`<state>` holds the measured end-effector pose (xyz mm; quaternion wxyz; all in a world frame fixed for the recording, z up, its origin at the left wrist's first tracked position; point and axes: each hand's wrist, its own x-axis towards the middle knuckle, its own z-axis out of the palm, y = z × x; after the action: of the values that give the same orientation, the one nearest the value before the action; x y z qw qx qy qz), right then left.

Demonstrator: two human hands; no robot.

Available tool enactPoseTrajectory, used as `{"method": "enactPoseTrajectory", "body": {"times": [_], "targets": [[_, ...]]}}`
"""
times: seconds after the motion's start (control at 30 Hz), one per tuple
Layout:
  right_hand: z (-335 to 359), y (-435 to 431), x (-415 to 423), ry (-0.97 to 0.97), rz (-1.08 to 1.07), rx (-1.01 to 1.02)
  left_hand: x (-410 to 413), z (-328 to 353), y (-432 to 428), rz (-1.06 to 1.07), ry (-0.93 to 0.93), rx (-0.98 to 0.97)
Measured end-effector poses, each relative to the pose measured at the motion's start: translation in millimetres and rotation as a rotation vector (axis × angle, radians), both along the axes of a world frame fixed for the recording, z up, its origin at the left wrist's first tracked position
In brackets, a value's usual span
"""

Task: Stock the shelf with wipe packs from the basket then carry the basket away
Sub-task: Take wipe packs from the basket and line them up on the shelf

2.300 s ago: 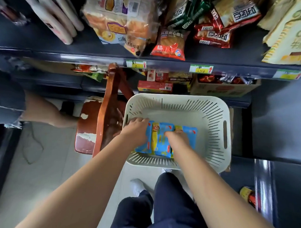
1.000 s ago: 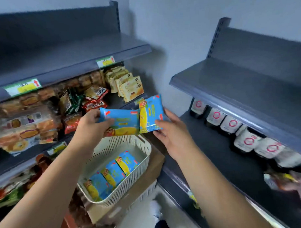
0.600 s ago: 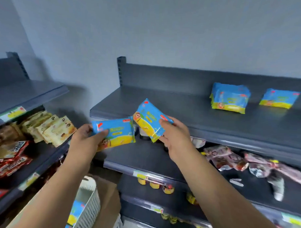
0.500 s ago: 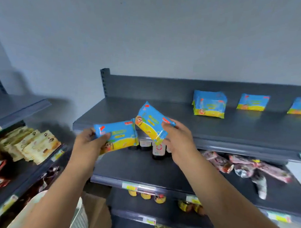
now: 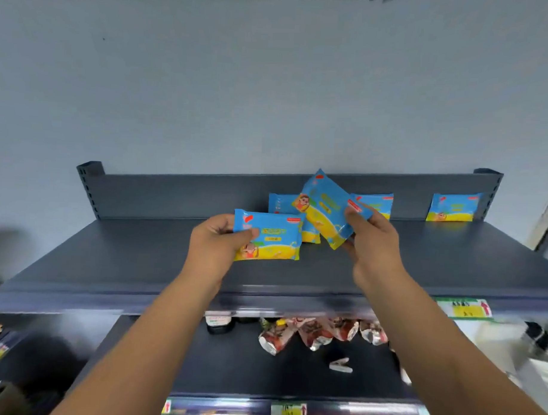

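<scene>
Head view: both bare forearms rise from the bottom corners and reach forward over the front lip of the top shelf (image 5: 134, 264). The left hand (image 5: 217, 242) grips a wipe pack (image 5: 271, 238) by its left end, thumb across the printed front and fingers curled behind. This pack is held level, face toward the camera, above the shelf surface. The right hand (image 5: 374, 242) pinches a second pack (image 5: 327, 209) at its right end, thumb on the front. That pack is tilted, its left end higher than the end in the fingers. Its lower edge overlaps the upper right corner of the left one in the picture; whether they touch cannot be told.

Three more packs stand against the shelf's back panel. One (image 5: 279, 203) is mostly hidden behind the two held packs. Another (image 5: 377, 204) is just right of the tilted pack, and a third (image 5: 453, 207) stands near the right upright. On the lower shelf (image 5: 199, 366) lie reddish snack bags (image 5: 315, 333) and a small pale clip (image 5: 340, 365).

Half a second ago the hands were in front of the shelf's front edge, with the shelved packs up and to their right. Now both hands are over the shelf surface, directly before those packs. Both grips are unchanged. The basket, whose rim showed at the bottom left then, has dropped out of the view.
</scene>
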<state>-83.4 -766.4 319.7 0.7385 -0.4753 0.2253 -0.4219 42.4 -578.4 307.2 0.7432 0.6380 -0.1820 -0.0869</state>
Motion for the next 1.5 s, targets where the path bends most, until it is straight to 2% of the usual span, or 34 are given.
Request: {"method": "enactPoseTrajectory", "body": {"times": [0.23, 0.4, 0.67, 0.9, 1.1, 1.27, 1.4, 1.5], "targets": [[9.4, -75.0, 13.8, -0.018, 0.034, -0.045, 19.3, 1.7, -71.2, -0.012, 0.085, 0.049], [6.6, -97.7, 28.5, -0.005, 0.075, -0.068, 39.1, -13.5, -91.0, 0.012, 0.063, 0.146], [-0.8, -104.9, 45.2, 0.052, 0.094, -0.106, 74.3, -32.1, -115.3, -0.021, -0.209, 0.378], [-13.0, -104.1, 50.4, 0.137, 0.122, -0.233, 96.2, -45.5, -122.7, -0.03, -0.4, 0.685], [-15.8, -101.3, 58.0, 0.131, 0.165, -0.272, 103.3, -50.9, -123.1, -0.029, -0.322, 0.699], [-20.9, -99.5, 65.0, 0.208, 0.24, -0.432, 113.6, -54.5, -121.2, -0.041, -0.238, 0.59], [-34.9, -102.4, 77.1, 0.397, 0.22, -0.693, 117.2, -57.5, -122.9, -0.056, -0.16, 0.515], [-46.4, -105.3, 86.5, 0.565, 0.111, -0.9, 119.3, -56.8, -121.3, -0.094, -0.083, 0.491]]}}
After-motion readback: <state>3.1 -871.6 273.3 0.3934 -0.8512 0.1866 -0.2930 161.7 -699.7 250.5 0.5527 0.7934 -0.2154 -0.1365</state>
